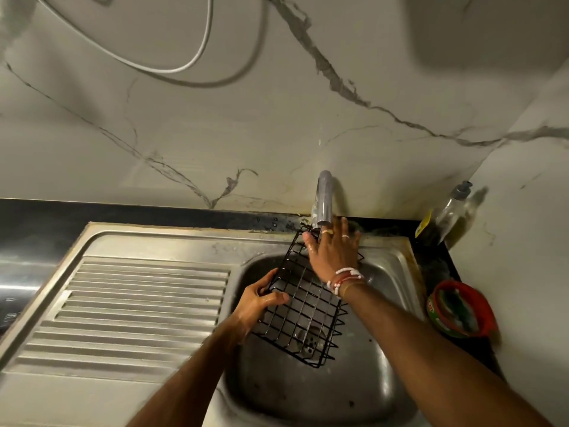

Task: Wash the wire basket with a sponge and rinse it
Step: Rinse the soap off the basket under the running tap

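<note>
From the head view, we are holding the black wire basket (308, 306) over the steel sink (308, 396). Its long axis is running away from us, with the far end lifted to the faucet (323, 198) and the near end dipping toward the basin. Our left hand (264, 298) is curling round the basket's left rim and gripping it. Our right hand (334, 254) is lying with its fingers straight on the far end, under the spout. A soap bottle (455, 208) and a red tub (458, 309) are sitting at right.
</note>
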`<state>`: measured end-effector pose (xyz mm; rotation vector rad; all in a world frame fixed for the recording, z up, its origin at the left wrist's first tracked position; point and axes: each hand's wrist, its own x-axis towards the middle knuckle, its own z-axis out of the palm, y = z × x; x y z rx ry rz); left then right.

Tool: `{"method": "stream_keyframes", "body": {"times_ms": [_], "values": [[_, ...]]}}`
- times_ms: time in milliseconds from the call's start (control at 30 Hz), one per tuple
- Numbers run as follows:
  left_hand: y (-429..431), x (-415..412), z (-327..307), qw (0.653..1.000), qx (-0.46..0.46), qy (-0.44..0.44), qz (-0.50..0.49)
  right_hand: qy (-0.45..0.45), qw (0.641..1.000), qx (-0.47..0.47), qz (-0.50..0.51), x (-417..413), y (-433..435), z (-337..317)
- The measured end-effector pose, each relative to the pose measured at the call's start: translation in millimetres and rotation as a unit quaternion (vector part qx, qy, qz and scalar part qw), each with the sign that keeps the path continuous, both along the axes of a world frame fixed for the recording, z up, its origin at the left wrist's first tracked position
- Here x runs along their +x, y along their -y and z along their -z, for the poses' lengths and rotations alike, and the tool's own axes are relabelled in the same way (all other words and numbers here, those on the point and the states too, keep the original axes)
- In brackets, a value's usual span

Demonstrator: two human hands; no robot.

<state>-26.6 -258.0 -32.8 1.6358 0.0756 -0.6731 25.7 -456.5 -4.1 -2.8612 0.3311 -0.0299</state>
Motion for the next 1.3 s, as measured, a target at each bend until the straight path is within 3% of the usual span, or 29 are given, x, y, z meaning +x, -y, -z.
{"method": "stream_keyframes", "body": {"times_ms": [200,300,400,500,600,700,800,933,1033,1133,1233,1300], "values": [[-7.5,2.3,4.9,1.0,-0.017,-0.002,-0.013,0.039,0.995,-0.015,-0.093,-59.9,-41.8,20.1],[-5.3,-2.2,5.0,1.0,-0.014,-0.006,-0.012,0.045,0.997,-0.003,-0.068,-44.0,-24.2,20.8],[-4.4,-5.6,3.0,1.0,-0.019,0.011,0.008,0.013,1.0,-0.007,0.017,-15.3,8.3,13.0],[-6.5,-7.2,2.7,0.998,-0.003,0.055,0.022,-0.053,0.981,0.155,0.105,-2.7,29.6,-7.2],[-10.3,-4.7,3.5,0.98,0.075,0.171,0.068,-0.107,0.91,0.374,0.145,-4.0,37.7,-25.9],[-15.8,-5.1,0.6,0.908,0.22,0.332,0.132,-0.219,0.838,0.486,0.115,-6.4,58.9,-34.1],[-15.7,-11.8,-2.8,0.764,0.357,0.504,0.184,-0.3,0.8,0.502,0.136,-7.9,77.3,-33.6],[-14.2,-21.4,13.3,0.602,0.386,0.677,0.174,-0.302,0.822,0.461,0.145,-14.9,83.4,-18.4],[-17.8,-34.9,31.2,0.545,0.395,0.725,0.145,-0.254,0.827,0.467,0.185,-26.4,81.9,-0.2],[-21.3,-45.7,44.5,0.555,0.426,0.699,0.149,-0.132,0.845,0.479,0.198,-34.9,77.6,15.9],[-30.6,-47.6,49.1,0.582,0.397,0.685,0.185,-0.048,0.874,0.454,0.168,-39.2,76.2,23.9],[-39.4,-49.6,43.2,0.639,0.382,0.646,0.171,-0.008,0.888,0.434,0.153,-40.2,78.3,23.1]]}}
